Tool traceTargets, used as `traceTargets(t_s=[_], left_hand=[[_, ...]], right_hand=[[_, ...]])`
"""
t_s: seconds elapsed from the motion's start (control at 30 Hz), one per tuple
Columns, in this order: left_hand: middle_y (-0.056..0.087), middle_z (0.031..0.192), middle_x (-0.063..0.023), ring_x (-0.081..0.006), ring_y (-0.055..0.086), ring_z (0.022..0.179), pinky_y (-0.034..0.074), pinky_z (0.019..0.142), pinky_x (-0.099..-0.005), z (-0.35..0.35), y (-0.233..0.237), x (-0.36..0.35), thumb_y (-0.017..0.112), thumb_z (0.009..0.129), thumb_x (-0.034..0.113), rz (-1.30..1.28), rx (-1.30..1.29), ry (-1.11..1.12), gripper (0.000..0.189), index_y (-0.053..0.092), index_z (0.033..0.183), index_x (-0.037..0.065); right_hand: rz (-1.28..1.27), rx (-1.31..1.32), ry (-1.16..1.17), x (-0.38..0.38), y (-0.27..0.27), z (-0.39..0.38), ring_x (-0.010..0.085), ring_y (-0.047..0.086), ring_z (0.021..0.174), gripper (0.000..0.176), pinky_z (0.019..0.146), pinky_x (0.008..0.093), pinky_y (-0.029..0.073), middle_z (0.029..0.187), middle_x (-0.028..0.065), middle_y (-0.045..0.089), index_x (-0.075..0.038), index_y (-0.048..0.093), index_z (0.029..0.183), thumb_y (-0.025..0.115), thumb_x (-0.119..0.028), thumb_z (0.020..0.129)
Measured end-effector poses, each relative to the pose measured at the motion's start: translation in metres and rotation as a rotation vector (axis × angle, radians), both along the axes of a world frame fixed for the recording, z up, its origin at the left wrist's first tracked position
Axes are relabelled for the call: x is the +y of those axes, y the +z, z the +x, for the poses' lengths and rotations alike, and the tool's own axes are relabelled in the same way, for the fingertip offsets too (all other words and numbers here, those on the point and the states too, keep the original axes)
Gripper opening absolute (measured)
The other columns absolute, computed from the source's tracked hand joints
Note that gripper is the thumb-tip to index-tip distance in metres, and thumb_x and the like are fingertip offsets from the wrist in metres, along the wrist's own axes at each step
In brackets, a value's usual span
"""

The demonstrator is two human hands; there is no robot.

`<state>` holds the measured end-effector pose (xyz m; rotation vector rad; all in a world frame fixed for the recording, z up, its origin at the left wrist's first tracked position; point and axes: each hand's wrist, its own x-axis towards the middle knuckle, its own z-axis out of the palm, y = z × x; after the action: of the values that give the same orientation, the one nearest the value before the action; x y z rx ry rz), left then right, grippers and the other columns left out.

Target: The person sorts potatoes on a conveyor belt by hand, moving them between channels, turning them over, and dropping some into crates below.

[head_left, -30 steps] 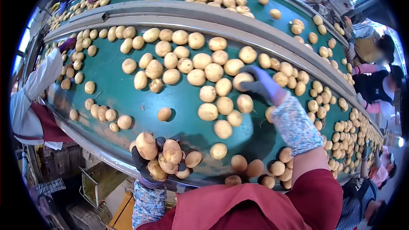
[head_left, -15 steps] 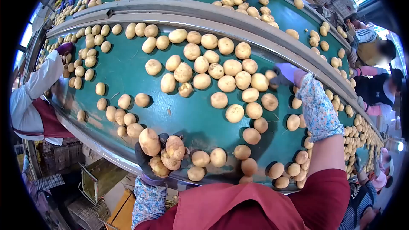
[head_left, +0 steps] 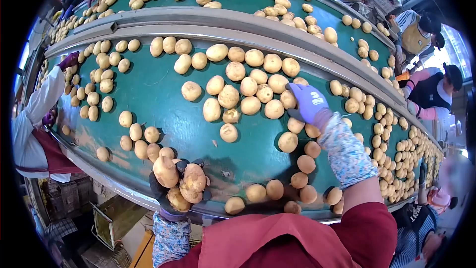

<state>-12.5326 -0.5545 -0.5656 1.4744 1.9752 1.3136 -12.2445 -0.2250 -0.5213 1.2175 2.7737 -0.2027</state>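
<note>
My left hand, in a dark glove with a purple cuff, is curled round several potatoes at the belt's near edge. These potatoes look larger than most on the belt. My right hand, in a purple glove with dark fingertips, reaches over the middle of the belt. Its fingers and thumb close round the side of a potato at the right end of a cluster. Part of that potato is hidden by the glove. More potatoes lie close beside it.
The green belt carries loose potatoes, densest at the far right. A metal divider separates it from a second belt. A co-worker's white sleeve reaches in from the left. Other people stand along the right side. A metal-framed crate stands below.
My right hand has moved left and slightly nearer, from beside the divider to the middle cluster. My left hand still holds its potatoes. One potato has shifted left, below the cluster.
</note>
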Motion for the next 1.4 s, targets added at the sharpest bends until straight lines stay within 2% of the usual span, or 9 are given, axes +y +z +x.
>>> traceTargets(t_s=[0.17,0.33,0.5,0.63,0.77,0.93,1.03,1.23,1.4], left_hand=[[0.055,0.121,-0.0081,-0.0206,0.064,0.086,0.057,0.073,-0.03,-0.02,0.011,-0.003,0.052,0.098,0.012,-0.048,-0.476,-0.02,0.044,0.037,0.139,0.007],[0.058,0.102,-0.0049,-0.0172,0.059,0.088,0.051,0.077,-0.0308,-0.051,-0.002,0.003,0.058,0.094,0.013,-0.081,-0.112,0.061,0.03,0.049,0.121,0.006],[0.053,0.086,-0.0002,-0.0113,0.053,0.075,0.046,0.068,-0.0258,-0.055,0.053,0.027,0.068,0.085,0.02,-0.081,-0.899,0.139,0.035,0.041,0.101,0.004],[0.053,0.087,-0.0062,-0.0176,0.052,0.07,0.044,0.068,-0.0338,-0.08,0.051,0.034,0.064,0.089,0.021,0.099,0.969,-0.13,0.04,0.039,0.113,0.003],[0.054,0.086,-0.0067,-0.0202,0.053,0.073,0.044,0.066,-0.0388,-0.057,0.096,0.03,0.061,0.092,0.019,0.168,-0.17,-0.162,0.026,0.042,0.101,0.004],[0.054,0.103,-0.009,-0.0229,0.057,0.092,0.049,0.075,-0.0371,-0.07,0.098,-0.008,0.072,0.082,0.018,-0.061,-0.464,-0.118,0.04,0.048,0.111,0.004],[0.056,0.113,-0.0108,-0.0251,0.059,0.102,0.05,0.083,-0.0401,-0.077,0.081,-0.024,0.078,0.075,0.018,-0.029,-1.03,-0.085,0.055,0.051,0.12,0.002],[0.06,0.096,-0.0125,-0.0291,0.062,0.079,0.05,0.068,-0.0361,-0.062,0.131,-0.011,0.07,0.085,0.012,0.227,0.468,-0.251,0.029,0.056,0.108,0.001],[0.057,0.125,-0.0155,-0.0284,0.056,0.115,0.052,0.095,-0.046,-0.057,0.134,0.01,0.041,0.103,0.049,0.115,-1.594,-0.53,0.051,0.05,0.126,0.004]], right_hand=[[-0.376,-0.008,-0.113,0.013,0.014,-0.019,0.0397,0.061,0.111,0.07,0.091,0.0473,0.051,0.119,0.0207,0.062,-0.013,0.054,0.131,0.08,-0.038,0.071],[-0.524,1.279,-0.574,0.065,-0.008,-0.003,0.024,0.064,0.1,0.043,0.088,0.0365,0.053,0.11,0.0104,0.066,-0.009,0.06,0.126,0.066,-0.031,0.089],[0.404,0.173,-0.246,-0.057,-0.071,-0.05,0.0429,0.047,0.122,0.056,0.098,0.0525,0.041,0.135,0.0169,0.051,-0.013,0.053,0.134,0.062,-0.043,0.088],[0.136,0.357,-0.092,-0.159,-0.075,-0.091,0.0447,0.05,0.12,0.051,0.097,0.0532,0.044,0.138,0.022,0.047,-0.011,0.05,0.137,0.058,-0.014,0.087],[-0.336,0.885,-0.537,-0.198,-0.01,-0.049,0.031,0.06,0.108,0.029,0.091,0.0442,0.049,0.119,0.0196,0.059,-0.008,0.061,0.12,0.054,-0.016,0.093],[0.712,0.344,-1.113,-0.231,-0.048,0.169,0.0374,0.064,0.096,0.047,0.086,0.0467,0.051,0.107,0.019,0.066,-0.006,0.062,0.119,0.069,-0.039,0.087],[0.194,0.454,-0.956,-0.25,-0.041,0.15,0.0382,0.064,0.103,0.048,0.091,0.0473,0.051,0.114,0.0181,0.066,-0.007,0.063,0.126,0.071,-0.032,0.086],[-0.001,0.713,-0.498,-0.228,-0.062,-0.051,0.0425,0.057,0.114,0.055,0.097,0.0492,0.047,0.124,0.0228,0.059,-0.006,0.054,0.134,0.068,-0.033,0.088],[-0.607,1.459,-0.342,-0.256,0.02,-0.143,0.0314,0.052,0.125,0.055,0.105,0.0416,0.043,0.135,0.0185,0.056,-0.004,0.045,0.142,0.066,-0.015,0.092]])
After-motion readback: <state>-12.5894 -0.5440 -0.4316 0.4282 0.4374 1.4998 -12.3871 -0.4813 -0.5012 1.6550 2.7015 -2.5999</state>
